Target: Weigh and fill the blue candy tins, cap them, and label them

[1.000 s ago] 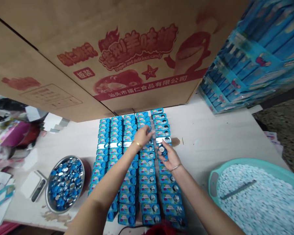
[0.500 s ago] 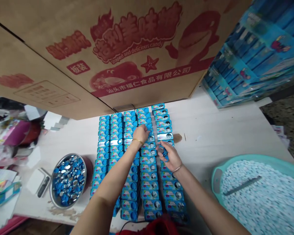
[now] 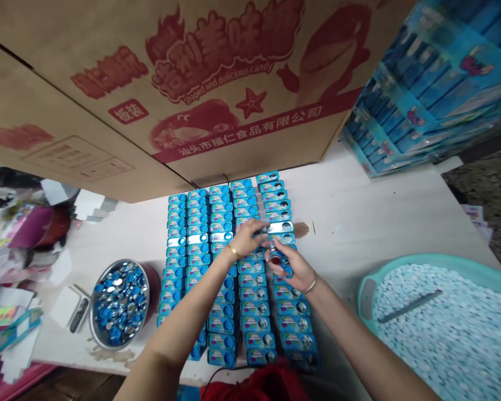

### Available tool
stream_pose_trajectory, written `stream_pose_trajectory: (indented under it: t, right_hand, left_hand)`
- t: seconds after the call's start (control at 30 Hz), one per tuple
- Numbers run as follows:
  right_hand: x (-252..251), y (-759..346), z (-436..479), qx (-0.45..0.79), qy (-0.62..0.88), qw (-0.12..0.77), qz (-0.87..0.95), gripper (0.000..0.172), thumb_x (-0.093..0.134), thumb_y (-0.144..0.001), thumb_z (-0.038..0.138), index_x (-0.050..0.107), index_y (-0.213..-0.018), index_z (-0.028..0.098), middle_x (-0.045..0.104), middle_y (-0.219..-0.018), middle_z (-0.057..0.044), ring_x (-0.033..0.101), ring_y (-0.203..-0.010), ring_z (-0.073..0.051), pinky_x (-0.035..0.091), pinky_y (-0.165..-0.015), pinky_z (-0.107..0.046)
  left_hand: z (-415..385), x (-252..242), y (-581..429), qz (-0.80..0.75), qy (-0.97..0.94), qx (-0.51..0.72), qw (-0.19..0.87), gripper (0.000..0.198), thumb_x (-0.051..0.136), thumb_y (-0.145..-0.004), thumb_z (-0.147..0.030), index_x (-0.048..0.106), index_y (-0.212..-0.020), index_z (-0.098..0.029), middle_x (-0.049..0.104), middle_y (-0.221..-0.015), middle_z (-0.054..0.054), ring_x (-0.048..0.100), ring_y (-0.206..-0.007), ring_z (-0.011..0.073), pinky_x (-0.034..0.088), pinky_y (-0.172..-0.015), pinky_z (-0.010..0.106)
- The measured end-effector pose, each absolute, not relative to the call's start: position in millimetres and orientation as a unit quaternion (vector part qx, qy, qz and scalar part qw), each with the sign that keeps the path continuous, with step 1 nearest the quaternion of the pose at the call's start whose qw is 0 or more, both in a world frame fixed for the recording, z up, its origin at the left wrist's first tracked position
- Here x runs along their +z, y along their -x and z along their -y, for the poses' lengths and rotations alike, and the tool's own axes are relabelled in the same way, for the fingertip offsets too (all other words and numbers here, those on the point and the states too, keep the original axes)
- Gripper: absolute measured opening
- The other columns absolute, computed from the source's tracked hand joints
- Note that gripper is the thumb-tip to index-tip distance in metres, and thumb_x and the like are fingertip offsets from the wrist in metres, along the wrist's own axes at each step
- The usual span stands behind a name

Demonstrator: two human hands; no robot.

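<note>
My right hand [image 3: 296, 267] holds several small round metal lids [image 3: 279, 259], blue and silver, in its curled fingers above the tins. Just left of it, my left hand [image 3: 248, 238] has its fingers stretched apart toward these lids, and nothing shows in them. Under both hands stand columns of small blue tins [image 3: 221, 310] with printed tops. In the left columns the tins have blue round recesses. Many tins in the two right columns [image 3: 298, 324] show pale or dark round openings instead. A few tins have plain silver tops.
A metal bowl [image 3: 92, 312] of loose blue and silver lids stands at the left. On the right is a teal basin [image 3: 365, 312] of small pale pieces with a dark flat strip on top. A large carton [image 3: 234, 153] and stacked blue packs [image 3: 401, 122] border the back.
My left hand has moved right and toward me, from a tin in the fourth column to beside the lids, and its fingers have spread. My right hand stays near the same place.
</note>
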State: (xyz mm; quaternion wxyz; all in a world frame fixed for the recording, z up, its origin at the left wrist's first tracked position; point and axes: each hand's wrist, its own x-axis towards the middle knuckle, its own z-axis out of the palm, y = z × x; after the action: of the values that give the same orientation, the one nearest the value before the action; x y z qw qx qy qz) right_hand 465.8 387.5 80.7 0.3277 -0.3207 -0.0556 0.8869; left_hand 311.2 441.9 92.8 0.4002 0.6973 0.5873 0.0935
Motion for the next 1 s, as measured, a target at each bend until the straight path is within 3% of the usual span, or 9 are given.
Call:
stream_pose_trajectory:
  t: [0.13, 0.27, 0.37, 0.47, 0.6, 0.77, 0.9, 1.0]
  right_hand:
    - [82.1, -462.0, -379.1, 0.906, 0.310, 0.284, 0.046, 0.027, 0.063, -0.076, 0.041, 0.060, -0.072, 0.014, 0.060, -0.054, 0.000, 0.034, -0.031, -0.002, 0.014, -0.029, -0.015]
    - [82.8, -453.6, -373.6, 0.910, 0.314, 0.267, 0.036, 0.028, 0.064, -0.075, 0.043, 0.059, -0.071, 0.016, 0.061, -0.056, -0.001, 0.036, -0.033, -0.003, 0.014, -0.029, -0.015]
    - [80.3, -451.6, -372.4, 0.890, 0.346, 0.296, 0.029, 0.026, 0.064, -0.074, 0.044, 0.058, -0.073, 0.018, 0.059, -0.054, 0.001, 0.036, -0.033, -0.003, 0.014, -0.029, -0.014]
    - [76.1, -455.8, -373.0, 0.858, 0.380, 0.346, 0.020, 0.023, 0.068, -0.071, 0.039, 0.058, -0.072, 0.018, 0.061, -0.057, 0.000, 0.041, -0.038, -0.005, 0.017, -0.030, -0.014]
    - [72.8, -464.8, -374.7, 0.849, 0.372, 0.374, 0.018, 0.018, 0.069, -0.068, 0.030, 0.060, -0.076, 0.016, 0.062, -0.064, -0.001, 0.042, -0.042, -0.005, 0.017, -0.031, -0.015]
    - [73.9, -468.8, -375.8, 0.840, 0.385, 0.383, 0.012, 0.019, 0.070, -0.068, 0.031, 0.060, -0.077, 0.016, 0.061, -0.062, -0.001, 0.040, -0.041, -0.005, 0.016, -0.031, -0.015]
    - [75.7, -465.8, -374.3, 0.830, 0.390, 0.399, 0.004, 0.023, 0.071, -0.068, 0.033, 0.055, -0.065, 0.018, 0.059, -0.059, 0.001, 0.038, -0.039, -0.004, 0.017, -0.030, -0.015]
    - [76.3, -463.4, -370.9, 0.823, 0.398, 0.405, -0.001, 0.030, 0.072, -0.068, 0.039, 0.053, -0.060, 0.017, 0.057, -0.057, 0.002, 0.036, -0.038, -0.003, 0.018, -0.029, -0.015]
  left_hand:
    - [-405.6, 98.5, -306.0, -0.498, -0.595, 0.207, 0.596, 0.020, 0.054, -0.083, -0.030, 0.070, -0.086, -0.018, 0.063, -0.108, 0.008, 0.058, -0.102, 0.0198, 0.047, -0.087, 0.031]
    - [-393.4, 100.6, -301.1, -0.499, -0.515, 0.204, 0.667, 0.027, 0.063, -0.075, -0.041, 0.066, -0.085, -0.016, 0.064, -0.100, 0.007, 0.062, -0.083, 0.0175, 0.050, -0.073, 0.029]
    - [-399.4, 93.5, -300.8, -0.559, -0.534, 0.214, 0.597, 0.020, 0.062, -0.075, -0.034, 0.061, -0.083, -0.016, 0.062, -0.082, 0.003, 0.057, -0.070, 0.0124, 0.047, -0.067, 0.024]
    - [-416.7, 83.4, -303.9, -0.682, -0.566, 0.197, 0.421, 0.005, 0.056, -0.078, -0.021, 0.057, -0.080, -0.017, 0.059, -0.073, 0.000, 0.054, -0.068, 0.0111, 0.044, -0.066, 0.022]
    - [-444.8, 78.0, -312.3, -0.747, -0.603, -0.010, 0.280, 0.005, 0.057, -0.077, -0.021, 0.059, -0.082, -0.019, 0.064, -0.082, 0.003, 0.060, -0.079, 0.0160, 0.043, -0.069, 0.025]
    - [-468.9, 78.0, -319.3, -0.738, -0.602, -0.173, 0.252, 0.023, 0.062, -0.076, -0.038, 0.064, -0.087, -0.018, 0.067, -0.095, 0.012, 0.062, -0.093, 0.0260, 0.045, -0.075, 0.032]
    - [-472.1, 80.1, -319.3, -0.738, -0.597, -0.195, 0.247, 0.032, 0.062, -0.076, -0.043, 0.066, -0.086, -0.013, 0.066, -0.098, 0.017, 0.062, -0.096, 0.0299, 0.046, -0.080, 0.036]
    - [-453.5, 88.4, -319.7, -0.727, -0.624, -0.154, 0.241, 0.028, 0.057, -0.082, -0.039, 0.063, -0.095, -0.015, 0.065, -0.103, 0.014, 0.060, -0.099, 0.0257, 0.044, -0.084, 0.034]
